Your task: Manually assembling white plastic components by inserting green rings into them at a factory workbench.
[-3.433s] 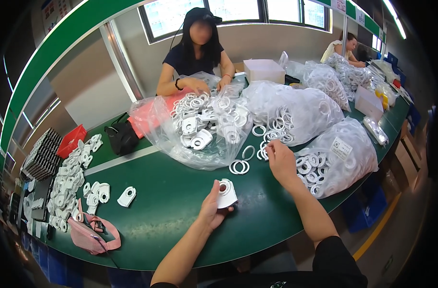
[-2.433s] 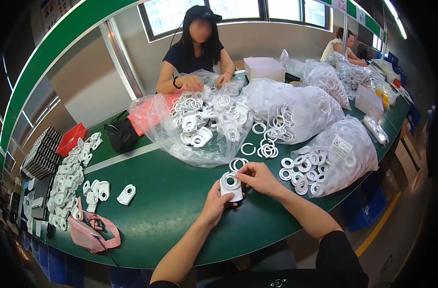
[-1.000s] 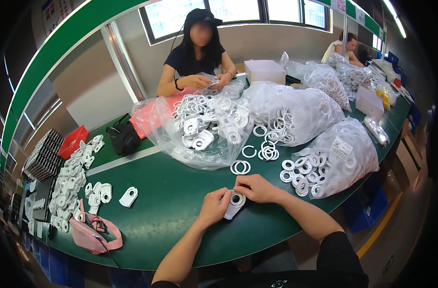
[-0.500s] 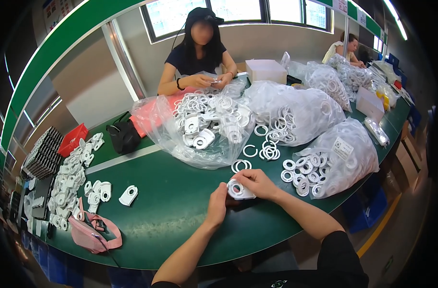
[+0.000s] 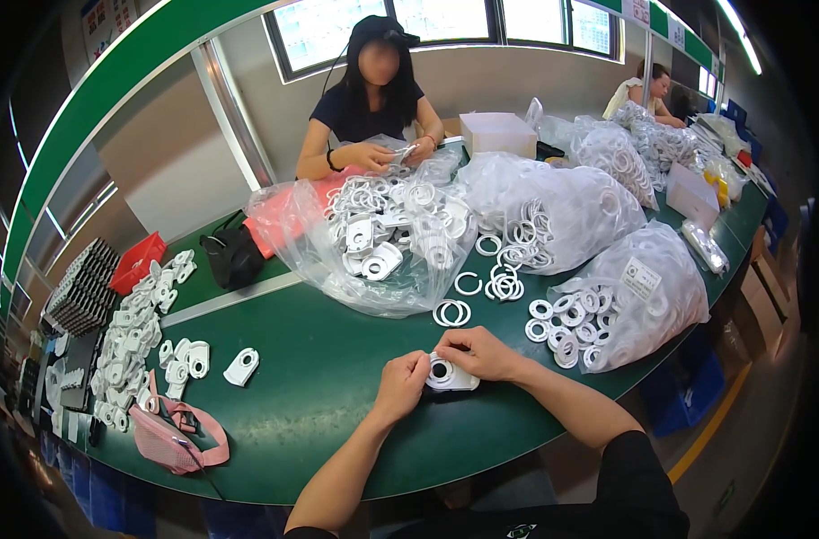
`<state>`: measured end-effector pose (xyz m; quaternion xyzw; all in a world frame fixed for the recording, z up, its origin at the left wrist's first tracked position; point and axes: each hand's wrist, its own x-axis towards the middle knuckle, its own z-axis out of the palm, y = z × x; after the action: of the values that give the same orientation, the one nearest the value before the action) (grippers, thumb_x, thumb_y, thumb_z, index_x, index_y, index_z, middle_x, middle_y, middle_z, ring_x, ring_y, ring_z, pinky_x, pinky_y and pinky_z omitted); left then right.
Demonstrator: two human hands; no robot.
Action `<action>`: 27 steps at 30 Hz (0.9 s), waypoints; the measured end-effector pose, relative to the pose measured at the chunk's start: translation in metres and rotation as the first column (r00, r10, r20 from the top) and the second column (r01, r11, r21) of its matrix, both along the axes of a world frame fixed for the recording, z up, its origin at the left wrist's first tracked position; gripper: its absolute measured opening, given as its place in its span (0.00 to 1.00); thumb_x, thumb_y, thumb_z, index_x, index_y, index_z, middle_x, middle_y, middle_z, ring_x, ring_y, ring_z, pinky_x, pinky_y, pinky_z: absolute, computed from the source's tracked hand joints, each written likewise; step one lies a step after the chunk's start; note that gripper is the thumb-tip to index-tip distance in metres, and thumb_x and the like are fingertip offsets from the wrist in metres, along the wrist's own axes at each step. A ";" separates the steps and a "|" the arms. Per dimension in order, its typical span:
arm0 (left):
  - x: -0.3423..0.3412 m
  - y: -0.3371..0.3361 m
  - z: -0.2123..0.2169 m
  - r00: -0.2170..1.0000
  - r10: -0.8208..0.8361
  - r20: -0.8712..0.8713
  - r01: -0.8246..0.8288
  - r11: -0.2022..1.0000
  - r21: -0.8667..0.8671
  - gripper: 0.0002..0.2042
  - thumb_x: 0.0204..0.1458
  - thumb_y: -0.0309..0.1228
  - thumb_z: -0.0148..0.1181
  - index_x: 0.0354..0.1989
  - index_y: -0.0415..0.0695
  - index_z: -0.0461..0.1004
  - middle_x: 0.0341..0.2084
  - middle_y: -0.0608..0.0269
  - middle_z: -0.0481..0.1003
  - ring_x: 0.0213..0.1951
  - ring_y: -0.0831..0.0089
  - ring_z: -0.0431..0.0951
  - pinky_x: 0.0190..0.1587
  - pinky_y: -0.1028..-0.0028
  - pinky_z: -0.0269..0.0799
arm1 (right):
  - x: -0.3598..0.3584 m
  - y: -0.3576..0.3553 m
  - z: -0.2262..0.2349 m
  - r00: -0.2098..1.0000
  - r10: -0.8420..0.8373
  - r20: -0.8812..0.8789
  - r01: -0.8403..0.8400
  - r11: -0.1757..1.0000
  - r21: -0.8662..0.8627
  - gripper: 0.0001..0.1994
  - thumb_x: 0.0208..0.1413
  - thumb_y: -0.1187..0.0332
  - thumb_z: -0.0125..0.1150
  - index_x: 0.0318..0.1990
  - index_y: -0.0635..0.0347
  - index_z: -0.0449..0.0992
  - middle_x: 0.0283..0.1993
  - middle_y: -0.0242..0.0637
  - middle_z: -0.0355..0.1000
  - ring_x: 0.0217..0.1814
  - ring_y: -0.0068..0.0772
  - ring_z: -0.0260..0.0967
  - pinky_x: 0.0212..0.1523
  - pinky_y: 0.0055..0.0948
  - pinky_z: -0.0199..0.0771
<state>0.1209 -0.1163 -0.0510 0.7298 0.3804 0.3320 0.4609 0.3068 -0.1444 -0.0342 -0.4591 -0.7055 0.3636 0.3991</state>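
Between my hands, near the table's front edge, is a white plastic housing (image 5: 454, 382) with a round ring around its dark centre hole. My left hand (image 5: 402, 386) is closed, its thumb and fingers pinching the housing's left side. My right hand (image 5: 478, 352) grips the top edge from the right, with the thumb and fingertips close to the ring. Just beyond the hands lie two overlapping thin white rings (image 5: 451, 313). To the right, thicker white rings (image 5: 566, 319) spill from a clear plastic bag (image 5: 661, 296). The undersides of my fingers are hidden.
Across the green table (image 5: 310, 395) a co-worker (image 5: 369, 108) handles a small part behind an open bag of white parts (image 5: 373, 234). Finished-looking white housings (image 5: 126, 359) are heaped at left, beside a pink pouch (image 5: 171, 440) and a red bin (image 5: 138, 260). Another bag (image 5: 562, 193) stands behind.
The housing has been lowered slightly and its ring now faces up more squarely. My left fingers have curled in toward its upper left edge, and my right hand has shifted a little.
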 end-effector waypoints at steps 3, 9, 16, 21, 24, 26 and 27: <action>-0.001 0.003 -0.004 0.998 -0.043 0.051 0.043 0.999 -0.006 0.16 0.57 0.36 0.46 0.22 0.38 0.67 0.16 0.62 0.67 0.20 0.79 0.64 0.24 0.73 0.59 | -0.003 0.003 -0.005 0.996 0.033 -0.088 -0.035 0.999 -0.023 0.08 0.56 0.69 0.55 0.33 0.66 0.74 0.28 0.32 0.72 0.28 0.19 0.66 0.31 0.21 0.66; 0.015 -0.019 0.014 0.976 0.151 0.159 -0.180 0.966 0.187 0.18 0.52 0.30 0.57 0.48 0.38 0.60 0.31 0.56 0.74 0.34 0.64 0.76 0.38 0.67 0.71 | -0.008 0.006 -0.009 0.788 -0.156 -0.595 -0.031 0.956 -0.292 0.07 0.58 0.68 0.54 0.35 0.62 0.71 0.28 0.26 0.69 0.27 0.10 0.62 0.26 0.12 0.57; 0.014 -0.025 0.017 0.998 0.054 -0.038 -0.043 0.969 0.243 0.20 0.50 0.30 0.57 0.50 0.39 0.59 0.37 0.41 0.73 0.38 0.45 0.75 0.37 0.59 0.70 | -0.009 0.005 -0.011 0.852 -0.251 -0.459 0.146 0.957 -0.252 0.09 0.52 0.66 0.63 0.31 0.62 0.72 0.27 0.28 0.70 0.26 0.13 0.64 0.26 0.16 0.63; 0.011 -0.011 0.007 0.997 0.064 0.036 -0.069 0.981 0.179 0.20 0.50 0.29 0.58 0.49 0.39 0.61 0.37 0.44 0.74 0.39 0.49 0.76 0.39 0.62 0.71 | -0.008 -0.002 0.009 0.967 -0.206 -0.150 0.206 0.978 -0.015 0.09 0.51 0.72 0.61 0.39 0.64 0.74 0.32 0.32 0.74 0.30 0.16 0.67 0.33 0.17 0.68; 0.002 0.001 0.001 0.996 0.042 0.076 -0.053 0.987 0.149 0.19 0.49 0.28 0.59 0.48 0.38 0.62 0.37 0.48 0.74 0.41 0.56 0.77 0.41 0.65 0.71 | -0.002 0.002 0.008 0.981 -0.180 -0.075 0.182 0.983 0.019 0.12 0.52 0.71 0.58 0.44 0.64 0.75 0.34 0.34 0.75 0.31 0.19 0.69 0.34 0.20 0.69; -0.003 0.007 0.000 0.990 -0.003 0.142 0.010 0.998 -0.054 0.16 0.48 0.26 0.59 0.45 0.38 0.65 0.37 0.55 0.75 0.40 0.67 0.76 0.42 0.70 0.71 | 0.000 0.004 0.003 0.982 -0.175 -0.066 0.176 0.984 0.015 0.12 0.54 0.70 0.57 0.45 0.62 0.75 0.36 0.35 0.76 0.32 0.20 0.69 0.35 0.22 0.70; -0.005 0.011 0.002 0.977 0.070 0.201 -0.049 0.993 -0.107 0.14 0.48 0.25 0.59 0.43 0.39 0.67 0.34 0.59 0.74 0.35 0.72 0.75 0.37 0.73 0.71 | 0.001 0.005 -0.003 0.980 -0.196 -0.048 0.197 0.980 0.024 0.11 0.54 0.69 0.57 0.44 0.62 0.75 0.34 0.38 0.75 0.31 0.24 0.70 0.34 0.23 0.70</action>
<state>0.1155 -0.1048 -0.0487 0.6558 0.3691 0.3992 0.5238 0.3077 -0.1396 -0.0368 -0.5122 -0.6526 0.3228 0.4556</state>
